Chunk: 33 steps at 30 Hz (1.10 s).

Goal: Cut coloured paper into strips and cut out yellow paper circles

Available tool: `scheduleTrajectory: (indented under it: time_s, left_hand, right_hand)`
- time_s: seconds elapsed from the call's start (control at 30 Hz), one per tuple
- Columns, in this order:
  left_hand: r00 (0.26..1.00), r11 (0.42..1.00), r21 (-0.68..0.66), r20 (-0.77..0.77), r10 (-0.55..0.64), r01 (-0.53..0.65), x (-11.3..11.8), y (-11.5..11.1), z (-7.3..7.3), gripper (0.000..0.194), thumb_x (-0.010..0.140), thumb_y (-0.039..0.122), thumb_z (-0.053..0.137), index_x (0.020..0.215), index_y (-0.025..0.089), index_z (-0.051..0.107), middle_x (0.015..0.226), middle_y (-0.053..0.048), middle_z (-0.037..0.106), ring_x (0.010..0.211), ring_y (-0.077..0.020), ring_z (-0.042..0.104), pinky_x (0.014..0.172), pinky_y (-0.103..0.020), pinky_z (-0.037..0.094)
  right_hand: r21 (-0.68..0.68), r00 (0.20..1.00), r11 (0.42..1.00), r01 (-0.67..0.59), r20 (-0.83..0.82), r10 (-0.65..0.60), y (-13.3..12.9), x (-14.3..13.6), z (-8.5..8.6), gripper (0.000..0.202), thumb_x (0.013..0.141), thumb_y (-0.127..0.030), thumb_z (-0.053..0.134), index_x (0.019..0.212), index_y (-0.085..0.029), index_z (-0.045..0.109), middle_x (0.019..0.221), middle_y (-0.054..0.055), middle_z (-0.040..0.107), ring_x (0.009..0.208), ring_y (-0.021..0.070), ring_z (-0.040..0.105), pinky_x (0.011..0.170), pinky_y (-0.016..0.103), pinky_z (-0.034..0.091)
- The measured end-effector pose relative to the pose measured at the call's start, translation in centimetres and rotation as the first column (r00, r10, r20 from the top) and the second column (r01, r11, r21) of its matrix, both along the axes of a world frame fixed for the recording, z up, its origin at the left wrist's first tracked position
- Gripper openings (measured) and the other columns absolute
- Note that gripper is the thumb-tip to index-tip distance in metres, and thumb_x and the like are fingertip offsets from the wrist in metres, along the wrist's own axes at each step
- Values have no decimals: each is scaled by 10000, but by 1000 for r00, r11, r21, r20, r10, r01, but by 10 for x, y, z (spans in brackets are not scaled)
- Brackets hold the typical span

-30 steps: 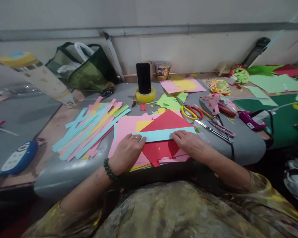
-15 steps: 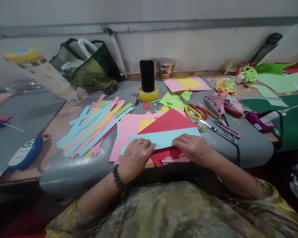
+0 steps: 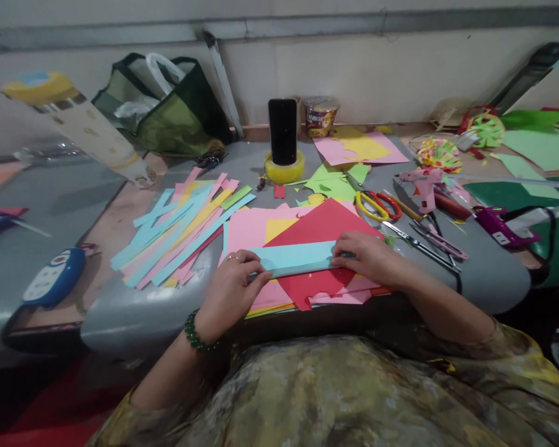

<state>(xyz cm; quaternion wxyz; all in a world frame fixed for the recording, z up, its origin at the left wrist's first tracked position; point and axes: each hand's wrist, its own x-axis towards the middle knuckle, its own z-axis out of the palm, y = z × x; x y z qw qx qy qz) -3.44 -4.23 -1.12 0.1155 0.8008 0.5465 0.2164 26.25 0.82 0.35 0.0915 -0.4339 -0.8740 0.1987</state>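
Blue paper (image 3: 298, 257), pinched by left hand (image 3: 231, 287) and right hand (image 3: 371, 261) over red paper (image 3: 328, 221), seems mid-fold, needing even creasing.

Top (image 3: 317, 397): blotchy olive, brown and grey-green print, bottom centre of the frame
Right sleeve (image 3: 507, 357): short, same print with yellow streaks, lower right
Left sleeve (image 3: 130, 419): same mottled cloth, cut by the bottom edge, lower left
Bracelet (image 3: 190, 329): round dark-green beads, left of centre
Ring (image 3: 233, 257): thin, gold-coloured, on a left-hand (image 3: 233, 288) finger
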Motion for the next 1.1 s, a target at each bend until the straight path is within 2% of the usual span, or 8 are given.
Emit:
scheduleTrajectory:
  time_s: [0.1,0.23,0.37,0.53,0.67,0.87,1.0,1.1]
  left_hand:
    - [998,996,-70,-19,61,-62,-2,3,0,291,900,400,565,718,209,688,933,-66,676,809,-211,637,735,-323,509]
    - [997,985,-151,-40,73,-78,-4,5,0,226,869,407,585,801,213,678,921,-60,638,811,-223,621,756,-342,517]
    - [996,981,-175,-38,83,-89,-7,6,-2,275,849,461,617,937,207,671,901,-61,629,877,-258,615,805,-376,519]
    - [995,988,-112,-3,102,-102,-8,5,0,422,756,592,693,921,204,674,970,-88,653,954,-293,611,837,-402,505]
    - [973,976,-199,197,123,-83,-6,3,9,294,802,503,627,764,211,634,744,-23,649,713,-206,597,650,-305,464]
    - [776,951,-284,570,269,-121,-7,1,16,233,683,406,723,679,186,648,604,9,617,552,-121,488,510,-232,384]
    - [591,901,-430,711,380,-61,-8,-2,14,304,613,433,777,703,168,659,551,8,612,479,-105,482,451,-222,392]
    - [521,872,-485,731,441,-58,-8,-4,14,347,585,458,802,721,161,683,529,9,618,435,-95,480,416,-217,395]
  right_hand:
    - [-36,997,999,16,74,-14,5,-2,7,73,866,-267,665,864,-202,699,934,71,686,830,204,634,705,290,449]
    - [-117,994,992,42,107,-29,6,-3,11,204,834,-295,687,1017,-206,691,970,71,702,868,220,641,718,296,449]
    - [-148,996,988,-35,81,47,8,0,11,140,854,-330,663,919,-210,697,931,65,699,842,210,636,717,293,451]
    - [-37,995,996,-87,55,89,7,4,10,141,915,-292,586,865,-209,689,896,72,702,833,205,645,703,284,450]
    - [137,994,985,-103,62,95,-2,8,14,203,964,-277,514,884,-220,692,824,63,731,752,195,662,656,276,442]
    - [349,993,932,-98,-31,116,-8,19,10,275,995,-320,458,849,-229,673,738,46,739,633,178,662,572,266,446]
    - [368,992,928,-62,-76,97,-7,21,7,315,1005,-359,428,836,-240,666,727,36,745,612,177,673,565,270,470]
    - [331,990,941,-67,-96,104,-7,21,9,302,999,-375,435,849,-246,663,745,34,754,606,181,680,551,278,481]
